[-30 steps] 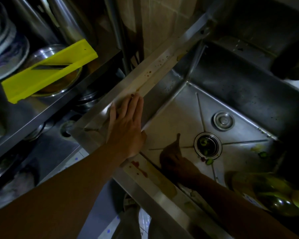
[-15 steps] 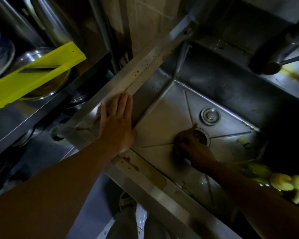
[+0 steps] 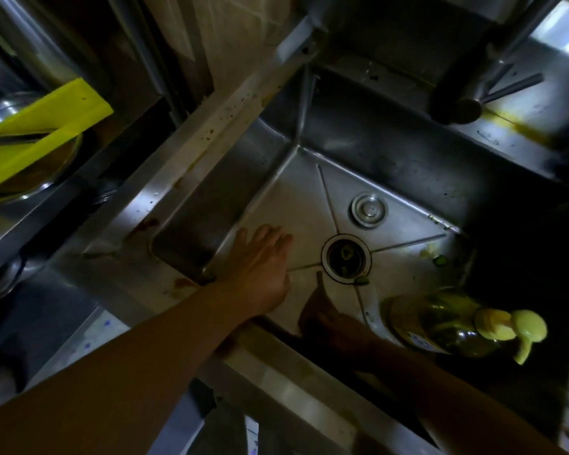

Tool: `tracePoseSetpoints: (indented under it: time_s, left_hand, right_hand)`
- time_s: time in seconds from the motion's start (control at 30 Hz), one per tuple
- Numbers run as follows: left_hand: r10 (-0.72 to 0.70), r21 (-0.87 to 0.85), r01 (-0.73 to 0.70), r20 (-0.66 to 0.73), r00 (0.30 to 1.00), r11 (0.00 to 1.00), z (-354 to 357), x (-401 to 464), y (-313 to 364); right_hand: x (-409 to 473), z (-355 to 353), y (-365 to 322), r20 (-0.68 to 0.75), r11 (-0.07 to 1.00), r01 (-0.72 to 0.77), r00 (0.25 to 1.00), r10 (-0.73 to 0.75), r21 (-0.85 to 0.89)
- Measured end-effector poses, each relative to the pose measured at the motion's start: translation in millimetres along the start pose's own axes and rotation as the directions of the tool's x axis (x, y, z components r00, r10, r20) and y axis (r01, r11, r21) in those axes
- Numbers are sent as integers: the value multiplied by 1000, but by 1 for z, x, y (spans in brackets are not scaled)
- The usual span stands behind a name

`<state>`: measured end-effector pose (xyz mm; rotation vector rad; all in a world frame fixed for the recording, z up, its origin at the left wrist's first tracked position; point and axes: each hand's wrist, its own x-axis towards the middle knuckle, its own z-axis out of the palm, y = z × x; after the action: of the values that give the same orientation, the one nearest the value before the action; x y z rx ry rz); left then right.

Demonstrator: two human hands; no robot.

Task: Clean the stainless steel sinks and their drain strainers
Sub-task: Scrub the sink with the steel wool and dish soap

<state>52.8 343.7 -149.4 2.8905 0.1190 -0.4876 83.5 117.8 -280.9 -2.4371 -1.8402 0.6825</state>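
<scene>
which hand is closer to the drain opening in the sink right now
Right. The right hand points a finger at the near-left edge of the drain, just short of its rim. The left hand lies flat on the sink floor, farther left.

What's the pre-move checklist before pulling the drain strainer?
1. Drain unobstructed from above: ok, nothing covers it.
2. Debris present: not ok, green scraps sit in the drain and one piece lies on its rim.
3. Left hand free: ok, fingers straight, flat over the sink floor.
4. Right hand free: cannot tell, it lies in shadow near the drain.
5. Round stopper out of the way: ok, it lies apart from the drain.
6. Soap bottle clear of the reach: ok, it lies to the right of the drain.
</scene>
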Motion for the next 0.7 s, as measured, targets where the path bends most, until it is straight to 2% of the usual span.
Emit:
tracePoseSetpoints:
  time_s: [0.03,0.1,0.2,0.23,0.3,0.4,0.47,0.53,0.63,0.7]
  left_hand:
    - [5,6,-5,11,1000,1000,2,5,2]
    - [-1,13,0,48,999,1000,3,13,4]
    - [-8,55,2,110,994,998,3,21,5]
    - [-5,69,-4,119,993,998,3,23,5]
    - [-6,72,-5,148,989,997,1,27,9]
    - [-12,54,2,197,980,999,-5,32,18]
    - [-11,49,0,217,976,999,-10,36,24]
    - [-6,57,-7,223,975,998,-14,40,29]
    - [17,35,-26,226,974,999,-20,47,35]
    - [43,18,-48,221,974,999,-23,51,37]
  right_hand:
    - [4,6,9,-107,1000,-4,994,3,-17]
    - [11,-3,17,-105,999,40,994,-39,4]
    - [29,-12,38,61,994,-108,992,107,9]
    - [36,-14,47,56,992,-125,990,127,-34]
    - [46,-21,55,-45,989,-134,990,131,-55]
    - [51,-31,60,-81,971,-240,967,240,3]
    - [49,-38,61,-75,962,-271,960,269,-28]
    - [44,-51,60,-129,950,-313,943,308,-19]
    - [32,-69,49,-135,913,-403,903,409,67]
    - [25,-75,36,-89,917,-396,913,398,37]
